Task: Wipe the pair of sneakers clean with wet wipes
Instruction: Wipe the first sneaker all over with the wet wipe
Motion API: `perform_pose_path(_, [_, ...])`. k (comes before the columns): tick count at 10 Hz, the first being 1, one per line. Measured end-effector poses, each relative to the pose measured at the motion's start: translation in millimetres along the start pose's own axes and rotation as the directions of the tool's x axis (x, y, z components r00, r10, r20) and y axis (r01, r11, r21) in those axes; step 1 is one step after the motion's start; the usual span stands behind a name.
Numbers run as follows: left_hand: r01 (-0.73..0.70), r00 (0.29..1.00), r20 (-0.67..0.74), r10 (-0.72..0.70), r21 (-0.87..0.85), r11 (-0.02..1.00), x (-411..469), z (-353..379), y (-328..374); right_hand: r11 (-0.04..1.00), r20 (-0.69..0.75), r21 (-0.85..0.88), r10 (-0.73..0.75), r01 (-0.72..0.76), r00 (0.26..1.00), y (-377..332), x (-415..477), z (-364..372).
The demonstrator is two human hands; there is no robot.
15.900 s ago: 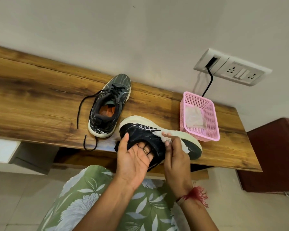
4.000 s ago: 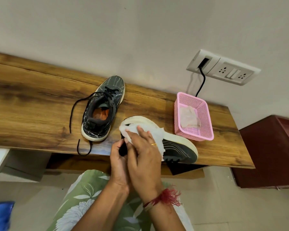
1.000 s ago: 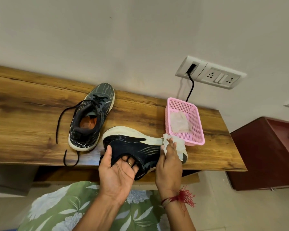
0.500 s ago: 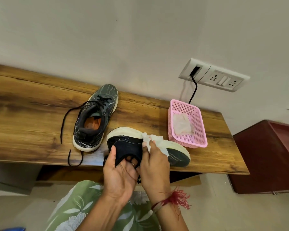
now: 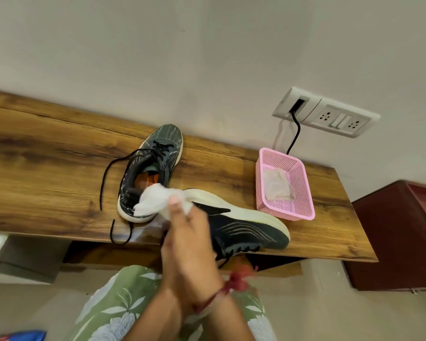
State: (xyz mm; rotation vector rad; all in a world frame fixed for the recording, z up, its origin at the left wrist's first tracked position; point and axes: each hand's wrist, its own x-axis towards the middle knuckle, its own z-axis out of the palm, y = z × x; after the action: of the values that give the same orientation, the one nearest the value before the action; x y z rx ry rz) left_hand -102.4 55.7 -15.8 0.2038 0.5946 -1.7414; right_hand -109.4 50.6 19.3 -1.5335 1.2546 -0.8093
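Two shoes are counted: a back shoe (image 5: 155, 153) and a front shoe (image 5: 251, 230). Two wipes are seen: a held wipe (image 5: 153, 201) and a basket wipe (image 5: 278, 185). One pink basket (image 5: 303, 193) is found on one wooden shelf (image 5: 47, 168). Two hands are seen, a right hand (image 5: 194, 242) and a left hand (image 5: 167, 257), mostly hidden. One wall plate (image 5: 315, 112) is counted, with two sockets (image 5: 326, 116) and one black cord (image 5: 295, 134). One red-brown cabinet (image 5: 403, 230) is seen. One blue thing (image 5: 22, 335) is seen in the corner, too cut off to be named.

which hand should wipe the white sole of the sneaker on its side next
Right hand: it pinches the wet wipe at the heel of the sneaker. The left hand, mostly hidden beneath, seems to steady it.
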Motion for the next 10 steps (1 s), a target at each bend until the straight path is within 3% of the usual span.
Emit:
perform_pose_path(1, [-0.236, 0.966, -0.062, 0.250, 0.180, 0.955, 11.1, -2.6, -0.9, 0.363, 0.079, 0.916, 0.258, -0.172, 0.963, -8.5, 3.2, -57.4])
perform_pose_path(2, [-0.228, 0.967, -0.039, 0.253, 0.317, 0.920, 4.2, -1.9, 6.3, 0.463, -0.107, 0.886, 0.223, -0.009, 0.969, 4.1, 3.3, -132.8])
perform_pose_path(3, [-0.270, 0.959, -0.003, 0.284, 0.300, 0.915, 6.5, -5.9, 7.5, 0.640, -0.347, 0.759, 0.239, 0.122, 0.907, 35.0, -9.6, -191.9])
perform_pose_path(4, [-0.260, 0.960, -0.020, 0.278, 0.298, 0.918, 3.2, -0.9, 5.6, 0.755, -0.465, 0.646, 0.276, 0.110, 0.841, 44.9, -4.9, -202.5])
perform_pose_path(5, [-0.239, 0.969, -0.001, 0.248, 0.272, 0.932, 3.1, -0.7, 5.0, 0.994, -0.647, 0.070, 0.112, -0.087, 0.754, 54.4, -6.6, -169.1])
perform_pose_path(6, [-0.234, 0.968, -0.019, 0.250, 0.290, 0.928, 2.5, -0.1, 3.9, 0.929, -0.549, -0.290, 0.035, -0.229, 0.835, 75.0, -1.1, -130.6])
perform_pose_path(8, [-0.203, 0.978, 0.028, 0.207, 0.358, 0.911, 1.8, -0.7, 5.9, 0.887, -0.519, -0.385, 0.021, -0.256, 0.855, 65.8, 1.6, -91.7])
perform_pose_path(10, [-0.206, 0.977, 0.044, 0.207, 0.421, 0.883, 0.3, 0.2, 3.8, 0.872, -0.352, -0.470, -0.045, -0.135, 0.935, 41.3, 2.5, -55.5])
